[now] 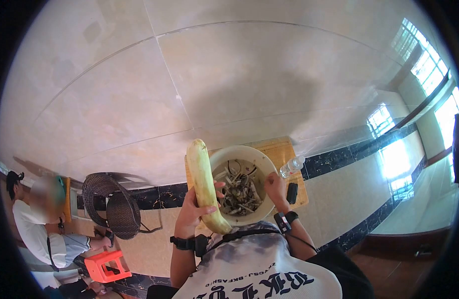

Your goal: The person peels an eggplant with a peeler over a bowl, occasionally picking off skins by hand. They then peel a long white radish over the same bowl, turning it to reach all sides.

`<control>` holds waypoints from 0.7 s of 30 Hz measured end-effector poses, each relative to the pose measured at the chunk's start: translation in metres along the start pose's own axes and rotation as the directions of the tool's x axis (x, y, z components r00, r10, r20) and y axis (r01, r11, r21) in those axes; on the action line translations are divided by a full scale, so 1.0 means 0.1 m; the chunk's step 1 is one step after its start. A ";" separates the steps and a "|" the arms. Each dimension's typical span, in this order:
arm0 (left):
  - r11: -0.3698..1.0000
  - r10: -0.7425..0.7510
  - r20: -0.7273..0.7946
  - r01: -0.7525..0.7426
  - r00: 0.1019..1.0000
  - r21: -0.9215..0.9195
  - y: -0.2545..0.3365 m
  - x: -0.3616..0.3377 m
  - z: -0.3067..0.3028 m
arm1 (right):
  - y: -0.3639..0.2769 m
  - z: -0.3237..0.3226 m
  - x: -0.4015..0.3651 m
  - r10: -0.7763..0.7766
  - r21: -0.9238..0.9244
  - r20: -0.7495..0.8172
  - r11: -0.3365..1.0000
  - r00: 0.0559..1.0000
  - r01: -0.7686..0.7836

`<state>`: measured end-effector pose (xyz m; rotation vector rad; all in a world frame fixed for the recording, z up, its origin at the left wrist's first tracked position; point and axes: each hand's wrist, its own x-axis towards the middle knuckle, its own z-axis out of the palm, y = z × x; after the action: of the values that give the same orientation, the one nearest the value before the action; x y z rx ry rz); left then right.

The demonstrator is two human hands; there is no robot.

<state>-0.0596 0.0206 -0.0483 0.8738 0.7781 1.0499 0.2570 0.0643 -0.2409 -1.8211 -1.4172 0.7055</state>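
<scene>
A long, pale yellow-green gourd or squash [204,182] stands nearly upright over the left side of a large cream bowl [263,157]. My left hand [193,208] is wrapped round its lower part. Inside the bowl lie dark and whitish strips and scraps [239,192]. At the bowl's right rim is my right hand [275,188], its fingers bent and pressed together; whatever they hold, if anything, is too small to make out. The bowl rests on a wooden stand [284,145].
A clear plastic bottle [292,167] and a black object [292,193] are on the stand, right of the bowl. A dark wicker chair [123,217] and a red stool [107,266] are at the left, near a seated person [42,234]. A tiled wall [249,74] rises beyond the bowl.
</scene>
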 end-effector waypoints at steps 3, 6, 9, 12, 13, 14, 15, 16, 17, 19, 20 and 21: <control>1.000 -0.010 0.004 0.010 1.000 0.005 -0.01 0.00 -0.01 | -0.07 -0.16 0.02 0.136 0.288 0.061 0.946 0.989 -0.148; 1.000 -0.015 0.022 0.015 1.000 0.020 -0.03 0.01 -0.05 | -0.26 -0.36 0.03 0.218 0.505 0.134 0.824 0.967 -0.256; 0.999 -0.033 0.029 0.032 0.999 0.037 -0.04 0.01 -0.05 | -0.40 -0.52 0.06 0.224 0.629 0.193 0.719 0.955 -0.296; 0.999 -0.036 0.052 0.034 0.998 0.043 -0.08 0.04 -0.08 | -0.52 -0.61 0.07 0.225 0.722 0.257 0.601 0.940 -0.342; 0.998 -0.039 0.050 0.037 0.998 0.045 -0.08 0.04 -0.08 | -0.54 -0.62 0.08 0.225 0.749 0.279 0.558 0.934 -0.358; 0.998 -0.041 0.048 0.039 0.998 0.048 -0.09 0.04 -0.08 | -0.56 -0.64 0.09 0.210 0.772 0.308 0.515 0.928 -0.372; 0.998 -0.043 0.043 0.041 0.998 0.051 -0.09 0.04 -0.08 | -0.56 -0.66 0.10 0.191 0.793 0.337 0.470 0.922 -0.387; 0.997 -0.045 0.021 0.044 0.999 0.057 -0.08 0.03 -0.06 | -0.56 -0.66 0.11 0.171 0.811 0.365 0.425 0.915 -0.403; 0.997 -0.047 -0.001 0.047 0.999 0.063 -0.06 0.02 -0.03 | -0.58 -0.65 0.12 0.175 0.813 0.347 0.434 0.922 -0.388; 0.996 -0.048 -0.021 0.050 0.999 0.070 -0.05 0.02 -0.02 | -0.61 -0.60 0.12 0.184 0.817 0.308 0.453 0.934 -0.358; 0.996 -0.045 -0.021 0.047 0.999 0.070 -0.07 0.03 -0.05 | -0.63 -0.57 0.13 0.176 0.760 0.256 0.571 0.951 -0.310; 0.996 -0.044 -0.019 0.046 0.999 0.071 -0.09 0.02 -0.06 | -0.61 -0.49 0.13 0.163 0.688 0.204 0.678 0.965 -0.260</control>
<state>-0.0608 0.0221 -0.0589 0.9045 0.8507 0.9963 0.2627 0.0757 -0.1622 -1.3217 -0.8052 1.3036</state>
